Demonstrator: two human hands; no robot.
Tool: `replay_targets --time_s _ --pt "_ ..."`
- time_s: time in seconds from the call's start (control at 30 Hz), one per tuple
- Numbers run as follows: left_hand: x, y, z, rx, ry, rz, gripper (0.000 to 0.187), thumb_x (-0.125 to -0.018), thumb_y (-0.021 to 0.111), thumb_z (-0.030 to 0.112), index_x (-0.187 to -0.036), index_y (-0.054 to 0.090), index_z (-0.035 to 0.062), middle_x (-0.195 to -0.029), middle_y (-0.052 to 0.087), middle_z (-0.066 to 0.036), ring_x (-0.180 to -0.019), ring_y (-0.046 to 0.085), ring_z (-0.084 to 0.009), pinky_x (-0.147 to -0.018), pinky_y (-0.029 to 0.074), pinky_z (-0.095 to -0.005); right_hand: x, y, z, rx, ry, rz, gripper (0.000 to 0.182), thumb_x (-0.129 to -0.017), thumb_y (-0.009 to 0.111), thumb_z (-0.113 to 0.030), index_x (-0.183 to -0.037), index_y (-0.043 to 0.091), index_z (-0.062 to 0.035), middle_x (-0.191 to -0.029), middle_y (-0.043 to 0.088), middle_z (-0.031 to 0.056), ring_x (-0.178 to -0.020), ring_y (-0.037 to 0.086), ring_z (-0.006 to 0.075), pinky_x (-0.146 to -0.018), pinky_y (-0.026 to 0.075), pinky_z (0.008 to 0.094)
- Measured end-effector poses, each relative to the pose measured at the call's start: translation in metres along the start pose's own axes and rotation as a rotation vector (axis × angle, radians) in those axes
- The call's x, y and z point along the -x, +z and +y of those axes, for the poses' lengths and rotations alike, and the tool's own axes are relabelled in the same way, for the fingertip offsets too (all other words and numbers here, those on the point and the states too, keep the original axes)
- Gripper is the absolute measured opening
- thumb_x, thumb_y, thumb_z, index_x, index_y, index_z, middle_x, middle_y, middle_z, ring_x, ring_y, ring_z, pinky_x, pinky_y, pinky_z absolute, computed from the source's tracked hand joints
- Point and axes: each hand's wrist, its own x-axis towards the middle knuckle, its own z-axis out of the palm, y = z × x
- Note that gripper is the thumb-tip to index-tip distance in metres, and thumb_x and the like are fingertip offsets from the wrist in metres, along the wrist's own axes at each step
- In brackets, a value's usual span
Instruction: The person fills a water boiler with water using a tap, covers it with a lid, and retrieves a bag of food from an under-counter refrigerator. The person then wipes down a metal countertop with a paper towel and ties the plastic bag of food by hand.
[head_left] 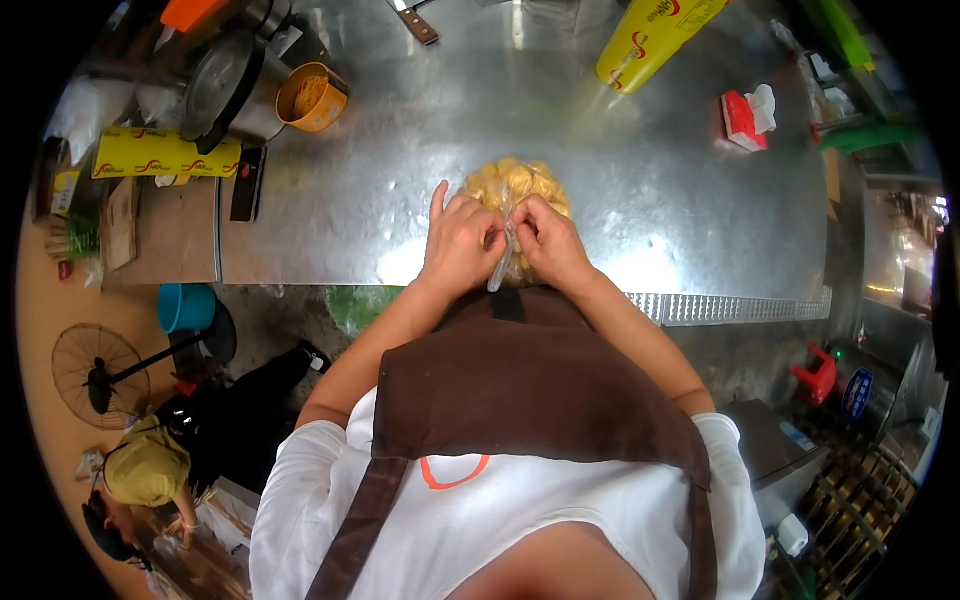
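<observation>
A clear plastic bag (516, 195) full of yellow pieces sits on the steel table (650, 200), close to its near edge, right in front of the person's brown apron (530, 380). Both hands meet at the bag's near side: the left hand (460, 245) and right hand (548, 243) have their fingers pinched on the twisted neck of the bag — gathered tight, it seems, so the contents stay in. The left index finger sticks out straight. Beyond the bag lies a yellow wrap box (655, 35); far to its left, an orange cup (312, 97).
</observation>
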Motion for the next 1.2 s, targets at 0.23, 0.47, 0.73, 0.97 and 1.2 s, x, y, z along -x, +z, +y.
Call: replay_targets --time_s 0.23,0.47,0.73,0.97,1.2 --pt "0.012 0.007 -0.006 -0.062 0.078 0.058 0.020 -0.070 0.068 0.017 -0.062 0.053 0.0090 -0.067 0.053 -0.009 -0.073 0.054 -0.0281 -0.100 0.030 -0.0518 0.003 0.025 0.011 -0.280 0.075 0.055 0.005 -0.081 0.058 -0.010 -0.081 0.057 -0.0046 -0.077 0.060 0.0127 -0.073 0.059 0.0255 -0.066 0.048 0.0359" --pt "0.021 0.022 -0.035 -0.112 0.245 0.116 0.017 -0.077 0.063 0.018 -0.069 0.053 0.0057 -0.072 0.054 -0.008 -0.076 0.054 -0.0285 -0.102 0.029 -0.0523 -0.005 0.035 0.011 -0.047 0.052 0.140 0.013 -0.079 0.060 -0.014 -0.075 0.048 -0.0099 -0.067 0.055 0.0114 -0.063 0.055 0.0301 -0.055 0.041 0.0406" --pt "0.023 0.032 -0.060 -0.111 0.257 0.147 0.026 -0.074 0.067 0.031 -0.073 0.057 0.0067 -0.071 0.057 -0.009 -0.072 0.056 -0.0294 -0.104 0.030 -0.0516 -0.007 0.035 0.017 -0.069 0.027 0.139 0.012 -0.079 0.058 -0.014 -0.076 0.047 -0.0105 -0.066 0.055 0.0111 -0.062 0.056 0.0307 -0.054 0.040 0.0411" --pt "0.025 0.040 -0.072 -0.051 0.112 0.160 0.034 -0.072 0.067 0.040 -0.068 0.056 0.0082 -0.062 0.056 -0.008 -0.066 0.056 -0.0300 -0.102 0.031 -0.0489 -0.006 0.032 0.013 -0.103 0.037 0.126 0.013 -0.079 0.061 -0.016 -0.077 0.048 -0.0114 -0.068 0.055 0.0100 -0.063 0.054 0.0273 -0.056 0.041 0.0393" --pt "0.031 0.042 -0.065 -0.129 0.087 0.198 0.033 -0.072 0.068 0.041 -0.072 0.058 0.0092 -0.066 0.058 -0.007 -0.069 0.057 -0.0306 -0.101 0.031 -0.0485 -0.006 0.031 0.011 -0.088 0.027 0.124 0.011 -0.078 0.059 -0.014 -0.076 0.048 -0.0112 -0.067 0.054 0.0114 -0.063 0.054 0.0292 -0.056 0.040 0.0404"
